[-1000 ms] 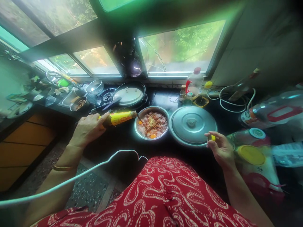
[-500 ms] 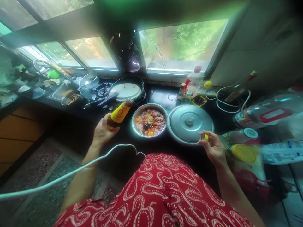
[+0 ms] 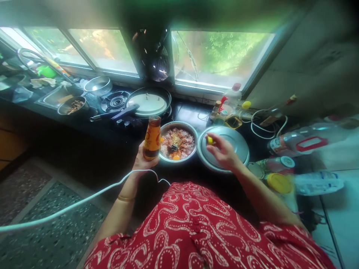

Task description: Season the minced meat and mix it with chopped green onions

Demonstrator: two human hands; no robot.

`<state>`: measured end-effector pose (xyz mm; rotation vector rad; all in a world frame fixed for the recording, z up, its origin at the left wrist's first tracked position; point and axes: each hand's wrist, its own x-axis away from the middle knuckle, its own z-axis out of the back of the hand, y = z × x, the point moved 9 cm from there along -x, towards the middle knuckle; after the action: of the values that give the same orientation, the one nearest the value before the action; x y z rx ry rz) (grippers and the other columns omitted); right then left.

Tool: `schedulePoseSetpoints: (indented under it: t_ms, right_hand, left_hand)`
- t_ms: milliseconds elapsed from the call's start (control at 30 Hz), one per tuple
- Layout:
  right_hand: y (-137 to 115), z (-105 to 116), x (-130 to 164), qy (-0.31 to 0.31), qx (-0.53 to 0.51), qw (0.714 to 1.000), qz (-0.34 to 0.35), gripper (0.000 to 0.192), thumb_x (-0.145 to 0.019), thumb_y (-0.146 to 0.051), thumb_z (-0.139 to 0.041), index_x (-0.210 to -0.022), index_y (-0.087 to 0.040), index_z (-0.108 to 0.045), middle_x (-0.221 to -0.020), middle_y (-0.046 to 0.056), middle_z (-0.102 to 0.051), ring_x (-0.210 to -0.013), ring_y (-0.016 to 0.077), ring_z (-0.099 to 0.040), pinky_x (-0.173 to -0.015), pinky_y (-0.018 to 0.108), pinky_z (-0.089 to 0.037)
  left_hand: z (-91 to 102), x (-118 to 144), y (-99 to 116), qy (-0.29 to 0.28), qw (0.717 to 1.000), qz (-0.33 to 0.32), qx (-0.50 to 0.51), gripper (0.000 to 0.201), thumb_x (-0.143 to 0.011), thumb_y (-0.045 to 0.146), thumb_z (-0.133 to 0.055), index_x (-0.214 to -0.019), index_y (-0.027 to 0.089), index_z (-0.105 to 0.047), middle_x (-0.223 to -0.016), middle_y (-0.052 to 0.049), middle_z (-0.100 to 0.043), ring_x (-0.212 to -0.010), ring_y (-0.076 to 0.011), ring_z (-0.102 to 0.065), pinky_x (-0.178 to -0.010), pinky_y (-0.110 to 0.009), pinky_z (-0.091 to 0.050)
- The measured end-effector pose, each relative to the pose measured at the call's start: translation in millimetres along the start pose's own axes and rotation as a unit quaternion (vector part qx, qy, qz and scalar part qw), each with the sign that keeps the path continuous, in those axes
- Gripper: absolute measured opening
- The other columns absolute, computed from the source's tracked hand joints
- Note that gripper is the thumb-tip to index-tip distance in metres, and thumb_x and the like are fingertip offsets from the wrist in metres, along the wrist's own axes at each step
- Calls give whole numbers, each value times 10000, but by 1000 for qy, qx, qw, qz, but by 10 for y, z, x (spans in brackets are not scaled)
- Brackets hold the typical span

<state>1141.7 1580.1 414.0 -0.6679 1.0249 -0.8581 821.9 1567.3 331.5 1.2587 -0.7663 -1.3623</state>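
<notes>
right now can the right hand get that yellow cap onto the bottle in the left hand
Probably yes. The right hand holds the yellow cap above the steel lid; the bottle stands upright in the left hand. Only the low bowl lies between them.

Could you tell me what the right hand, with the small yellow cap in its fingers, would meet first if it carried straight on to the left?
Probably the steel bowl of minced meat, then the bottle in the left hand. The right hand is over the metal lid; depth is unclear.
</notes>
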Motion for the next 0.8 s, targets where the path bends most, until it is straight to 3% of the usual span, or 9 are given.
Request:
schedulePoseSetpoints:
  t_ms: [100,200,333,467,567,667,800]
  right_hand:
    - [-421,-283,-439,-70,37,992,98,416,-886,-337,-541,-1283,-217,-518,-1094,85,-633,-811,149,-604,-764,313,-548]
    - [-771,-421,-631,-113,53,974,188,416,-913,-314,-501,-1315,-209,-479,-1088,85,-618,-785,129,-582,-721,283,-542]
    - [-1025,-360,-617,-148,113,949,255,426,-930,-283,-474,-1349,-213,-434,-1112,99,-589,-825,131,-581,-731,282,-544]
    - [-1209,-218,-449,-199,196,906,317,423,-924,-258,-487,-1340,-203,-437,-1134,118,-567,-975,171,-580,-826,326,-540]
    - [-1247,-110,-330,-233,260,881,321,419,-925,-236,-479,-1338,-182,-437,-1109,132,-570,-974,180,-579,-819,336,-543]
    - [-1211,10,-233,-236,306,874,294,433,-929,-228,-465,-1357,-186,-418,-1118,141,-564,-984,190,-579,-823,349,-541]
    - [-1197,226,-124,-163,314,895,272,502,-943,-259,-432,-1424,-190,-307,-1187,161,-527,-1041,209,-570,-857,363,-531]
  left_hand:
    - [-256,74,125,-70,995,14,63,912,-581,287,-799,-1374,197,-357,-1134,-100,-592,-954,-265,-616,-798,-374,-526]
    - [-499,139,192,-147,987,22,68,864,-629,261,-766,-1383,208,-349,-1096,-98,-601,-885,-253,-621,-714,-352,-535]
    - [-730,172,350,-222,972,-17,76,861,-616,225,-753,-1382,190,-361,-1124,-109,-599,-971,-279,-600,-777,-376,-521]
    - [-928,214,547,-307,946,-37,103,836,-644,208,-712,-1393,170,-342,-1154,-115,-592,-1022,-281,-580,-850,-399,-495]
    - [-1049,231,644,-352,932,-54,69,810,-650,184,-705,-1382,178,-358,-1198,-112,-576,-1057,-284,-569,-912,-407,-468]
    - [-1117,180,714,-337,938,-82,23,813,-636,181,-718,-1377,213,-385,-1260,-100,-548,-1146,-306,-525,-1000,-422,-409]
    - [-1298,170,797,-348,933,-94,2,827,-647,209,-719,-1392,250,-363,-1297,-77,-524,-1184,-296,-500,-1022,-410,-392]
